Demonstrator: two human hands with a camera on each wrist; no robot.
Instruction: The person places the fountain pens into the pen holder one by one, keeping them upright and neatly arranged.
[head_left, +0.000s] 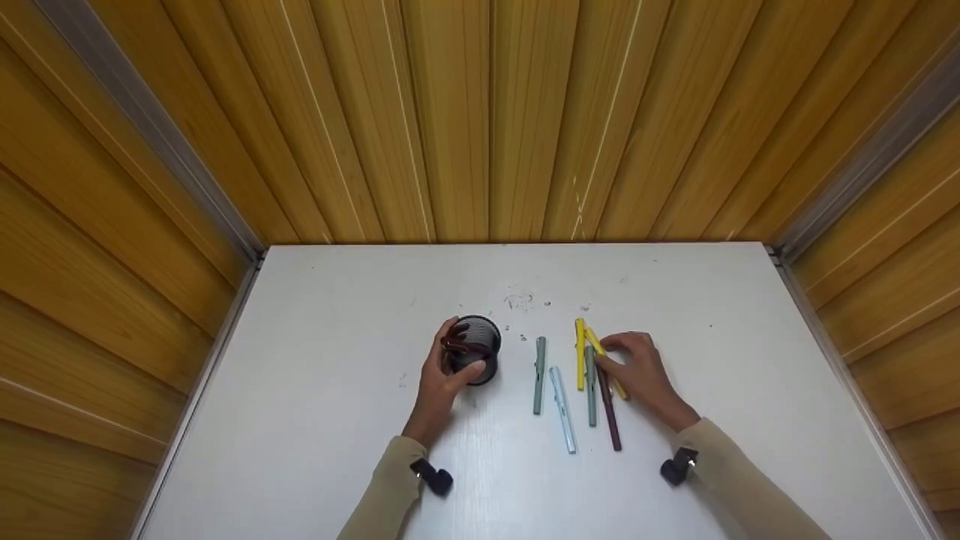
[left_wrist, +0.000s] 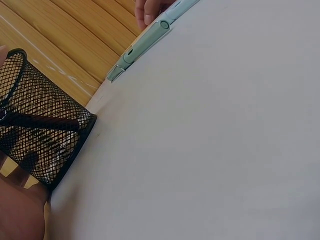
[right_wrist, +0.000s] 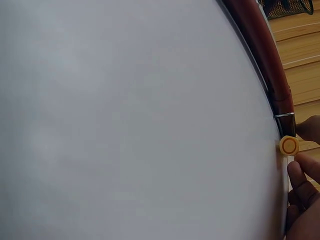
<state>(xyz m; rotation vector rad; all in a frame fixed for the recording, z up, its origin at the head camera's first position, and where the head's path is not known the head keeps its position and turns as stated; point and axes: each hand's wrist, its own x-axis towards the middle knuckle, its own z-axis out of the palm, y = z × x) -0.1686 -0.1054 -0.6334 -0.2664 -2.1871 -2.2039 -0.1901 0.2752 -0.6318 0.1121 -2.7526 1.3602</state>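
My left hand (head_left: 441, 382) grips a black mesh pen cup (head_left: 481, 330), thumb at the near rim and fingers round its left side. Inside the cup lies a dark red pen (left_wrist: 47, 121), seen through the mesh in the left wrist view. On the right, my right hand (head_left: 640, 371) pinches a yellow pen (head_left: 619, 388) that lies slantwise. Close to those fingertips are another yellow pen (head_left: 580, 360), a grey-green pen (head_left: 592, 397) and a dark red pen (head_left: 613, 427). The right wrist view shows the yellow pen's round end (right_wrist: 289, 145) between thumb and fingers.
A second grey-green pen (head_left: 539, 379) and a light blue pen (head_left: 563, 412) lie between the cup and the cluster. The white table (head_left: 315, 360) ends at wood-patterned walls (head_left: 450, 135) at the back and sides. Dark marks (head_left: 519, 301) spot the tabletop behind the pens.
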